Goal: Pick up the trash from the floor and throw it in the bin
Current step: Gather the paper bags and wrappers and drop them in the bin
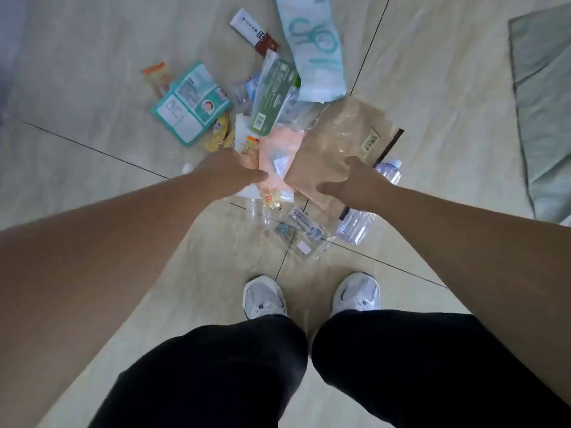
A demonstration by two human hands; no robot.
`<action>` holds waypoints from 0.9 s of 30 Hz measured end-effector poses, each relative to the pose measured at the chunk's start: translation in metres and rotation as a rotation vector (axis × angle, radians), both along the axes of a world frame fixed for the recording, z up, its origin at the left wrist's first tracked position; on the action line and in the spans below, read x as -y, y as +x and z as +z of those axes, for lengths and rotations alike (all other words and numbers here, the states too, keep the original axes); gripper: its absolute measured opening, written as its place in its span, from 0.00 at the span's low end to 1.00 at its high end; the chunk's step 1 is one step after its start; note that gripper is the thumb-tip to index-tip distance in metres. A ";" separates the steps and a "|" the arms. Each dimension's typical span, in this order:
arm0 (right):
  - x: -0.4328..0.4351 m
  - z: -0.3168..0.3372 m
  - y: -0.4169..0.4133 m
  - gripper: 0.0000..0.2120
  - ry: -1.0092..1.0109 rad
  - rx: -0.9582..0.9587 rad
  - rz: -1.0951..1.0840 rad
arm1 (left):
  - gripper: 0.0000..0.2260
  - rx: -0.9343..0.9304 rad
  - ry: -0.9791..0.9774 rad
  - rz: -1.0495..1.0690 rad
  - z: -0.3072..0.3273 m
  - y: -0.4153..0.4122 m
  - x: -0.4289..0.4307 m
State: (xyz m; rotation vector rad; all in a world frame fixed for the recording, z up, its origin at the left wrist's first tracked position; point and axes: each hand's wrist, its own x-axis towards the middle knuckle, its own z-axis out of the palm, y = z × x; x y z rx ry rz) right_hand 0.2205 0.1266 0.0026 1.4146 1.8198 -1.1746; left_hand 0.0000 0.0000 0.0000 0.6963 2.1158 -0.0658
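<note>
Trash lies in a heap on the tiled floor ahead of my feet. My left hand (230, 171) reaches down to the left edge of a pink packet (279, 149). Its thumb lies on the packet and its fingers are hidden, next to an orange snack wrapper (251, 149). My right hand (355, 183) rests with thumb and fingers spread on a brown paper bag (333, 140). Two clear plastic bottles, one (390, 169) and another (355, 227), lie beside and below that hand. No bin is in view.
Farther out lie a teal booklet pack (191, 103), a green-labelled packet (275, 94), a long pale blue-green bag (312, 44), a white and red box (253, 32) and clear wrappers (302, 233). A grey-green cloth (543, 103) lies at the right. My white shoes (262, 298) stand close behind the heap.
</note>
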 end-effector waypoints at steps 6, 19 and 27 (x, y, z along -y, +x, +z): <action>-0.012 -0.074 -0.027 0.44 0.064 0.145 0.096 | 0.43 -0.046 -0.009 0.058 -0.069 -0.016 -0.020; 0.007 -0.149 -0.037 0.39 0.117 0.012 0.361 | 0.34 0.064 0.246 0.282 -0.142 -0.014 -0.021; -0.017 -0.144 -0.037 0.32 0.441 -0.122 -0.339 | 0.17 0.007 0.341 0.305 -0.133 -0.020 -0.021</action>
